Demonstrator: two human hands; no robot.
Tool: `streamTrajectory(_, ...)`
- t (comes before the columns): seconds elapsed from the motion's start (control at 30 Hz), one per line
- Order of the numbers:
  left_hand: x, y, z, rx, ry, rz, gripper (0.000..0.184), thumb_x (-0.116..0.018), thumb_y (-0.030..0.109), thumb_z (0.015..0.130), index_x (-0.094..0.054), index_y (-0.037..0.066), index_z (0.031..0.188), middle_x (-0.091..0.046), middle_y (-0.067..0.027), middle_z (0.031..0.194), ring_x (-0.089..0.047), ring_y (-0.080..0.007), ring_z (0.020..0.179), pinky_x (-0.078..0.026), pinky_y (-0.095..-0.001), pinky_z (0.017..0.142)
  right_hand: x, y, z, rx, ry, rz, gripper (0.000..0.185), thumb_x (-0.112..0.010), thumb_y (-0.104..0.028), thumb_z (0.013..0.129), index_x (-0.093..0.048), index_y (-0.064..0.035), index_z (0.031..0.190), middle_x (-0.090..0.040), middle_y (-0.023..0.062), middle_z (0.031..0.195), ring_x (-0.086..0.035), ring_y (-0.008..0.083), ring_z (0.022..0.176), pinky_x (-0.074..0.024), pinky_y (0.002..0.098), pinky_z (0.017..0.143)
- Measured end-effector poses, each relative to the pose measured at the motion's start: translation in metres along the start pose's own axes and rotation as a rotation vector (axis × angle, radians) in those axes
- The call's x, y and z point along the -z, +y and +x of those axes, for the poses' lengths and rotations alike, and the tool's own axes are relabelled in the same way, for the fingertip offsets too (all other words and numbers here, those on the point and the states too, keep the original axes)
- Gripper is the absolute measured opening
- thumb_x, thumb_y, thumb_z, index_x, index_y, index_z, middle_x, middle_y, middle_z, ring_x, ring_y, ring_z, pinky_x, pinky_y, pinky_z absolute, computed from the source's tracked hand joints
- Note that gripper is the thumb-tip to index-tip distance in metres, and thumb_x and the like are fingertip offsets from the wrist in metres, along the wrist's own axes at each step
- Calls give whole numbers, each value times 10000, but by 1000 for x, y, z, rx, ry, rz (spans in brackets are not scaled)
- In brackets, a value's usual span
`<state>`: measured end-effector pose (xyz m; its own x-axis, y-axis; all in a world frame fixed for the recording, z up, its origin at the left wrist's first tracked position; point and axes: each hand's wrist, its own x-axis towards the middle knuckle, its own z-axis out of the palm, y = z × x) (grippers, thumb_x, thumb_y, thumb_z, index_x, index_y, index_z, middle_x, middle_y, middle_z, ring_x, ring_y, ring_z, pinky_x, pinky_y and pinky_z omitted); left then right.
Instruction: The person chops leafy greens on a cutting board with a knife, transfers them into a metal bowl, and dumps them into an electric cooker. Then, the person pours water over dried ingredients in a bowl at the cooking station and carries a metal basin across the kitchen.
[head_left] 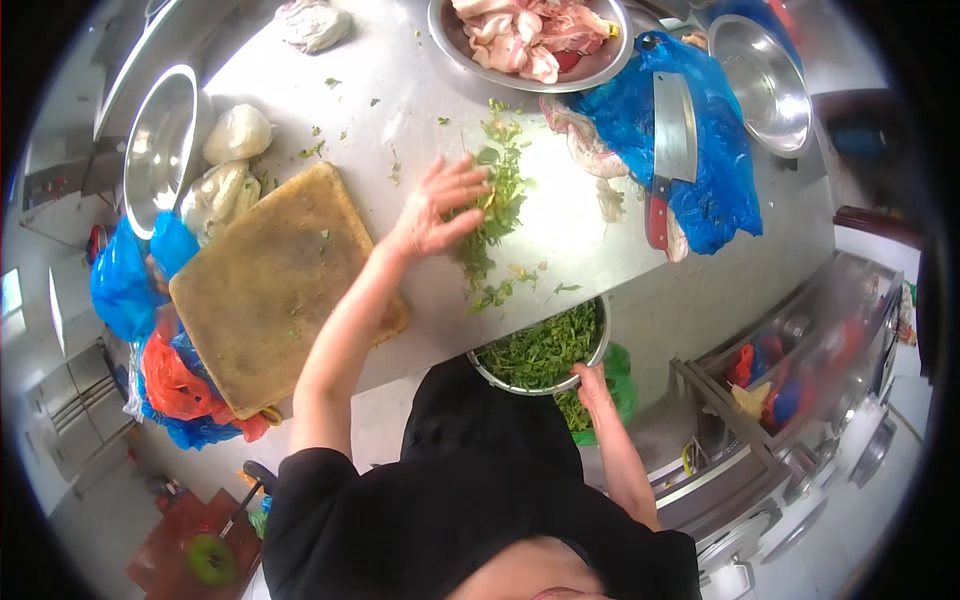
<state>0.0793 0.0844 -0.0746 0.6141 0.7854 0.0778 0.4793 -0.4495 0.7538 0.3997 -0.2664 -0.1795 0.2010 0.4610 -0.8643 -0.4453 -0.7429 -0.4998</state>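
Beyond the far left corner of the cutting board (275, 280), a shiny metal bowl (160, 145) stands tilted. A crumpled red bag (178, 375) sits against the board's left side, and a tied plastic bag (240, 133) lies past its far edge. The stained board rests at an angle on a metal surface (385, 60). Right of the board, the person's left hand (442, 208) is palm down with fingers spread, at the near side of a strip of loose greens (503, 195). Farther right of the board, just under the surface's near edge, is a bowl of chopped greens (606, 338), its rim pinched by the right hand (592, 382). Beyond the board to the right is a basin of raw meat (485, 78). Farthest right of the board, a red-handled cleaver (675, 130) lies on a blue bag (725, 175).
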Motion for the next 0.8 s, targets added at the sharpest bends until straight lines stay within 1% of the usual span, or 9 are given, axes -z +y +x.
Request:
streamTrajectory(0.07, -17, 15, -22, -10, 9, -37, 477, -580, 440, 932, -689, 116, 1264, -599, -102, 1408, -390, -289, 1454, -148, -564, 1234, -9, -1, -8, 26, 14, 3, 158, -646, -2, 717, -559, -32, 846, -498, -13, 698, -476, 123, 564, -323, 309, 494)
streamTrajectory(0.2, -47, 57, -56, 19, 97, -153, 345, -634, 285, 894, -731, 72, 1148, -660, -141, 1296, -470, -319, 1399, -246, -560, 1203, -24, 3, -17, 72, 64, 46, 160, -649, -3, 716, -558, -30, 846, -504, -8, 705, -478, 123, 570, -314, 310, 493)
streamTrajectory(0.3, -69, 84, -76, 10, 184, -207, 241, -668, 197, 864, -729, 25, 1021, -701, -139, 1146, -554, -329, 1310, -342, -537, 1162, -23, 9, -20, -10, 67, 3, 155, -642, 1, 723, -562, -21, 854, -510, -2, 704, -484, 125, 575, -323, 308, 501)
streamTrajectory(0.37, -90, 98, -88, -69, 255, -189, 166, -710, 123, 808, -710, 32, 946, -700, -99, 1045, -623, -310, 1186, -440, -495, 1050, -29, 7, -31, 3, 54, 28, 166, -627, 26, 732, -580, 3, 890, -530, 13, 733, -522, 142, 613, -362, 305, 523)
streamTrajectory(0.43, -101, 114, -94, -89, 255, -162, 164, -723, 113, 789, -691, 42, 934, -689, -79, 998, -637, -293, 1125, -471, -477, 952, -40, -6, -47, -15, 79, 58, 179, -623, 37, 740, -586, 11, 913, -540, 21, 755, -539, 152, 634, -380, 306, 533)
streamTrajectory(0.57, -119, 134, -104, -115, 233, -134, 182, -737, 112, 779, -677, 54, 941, -668, -76, 1013, -633, -284, 1100, -478, -461, 906, -46, 6, -52, 9, 99, 156, 240, -618, 58, 763, -598, 31, 1001, -567, 40, 819, -571, 169, 682, -413, 306, 556)
streamTrajectory(0.63, -130, 137, -107, -243, 214, -43, 226, -733, 77, 743, -678, 74, 962, -646, -68, 1066, -629, -296, 1087, -483, -432, 884, -42, 16, -51, 7, 94, 151, 258, -617, 57, 764, -597, 32, 1019, -570, 39, 824, -567, 164, 679, -410, 307, 556)
streamTrajectory(0.77, -148, 132, -115, -430, 86, 41, 266, -747, 107, 745, -673, 68, 997, -632, -86, 1141, -595, -298, 1144, -489, -442, 933, -36, 38, -42, 25, 101, 128, 317, -598, 67, 754, -599, 28, 1068, -576, 24, 837, -557, 150, 676, -404, 311, 549)
streamTrajectory(0.8, -154, 123, -120, -473, -34, 33, 345, -761, 153, 763, -673, 50, 1080, -607, -115, 1225, -547, -345, 1230, -480, -454, 989, -38, 34, -43, 31, 91, 127, 317, -598, 67, 754, -599, 28, 1068, -576, 24, 837, -557, 150, 676, -404, 311, 549)
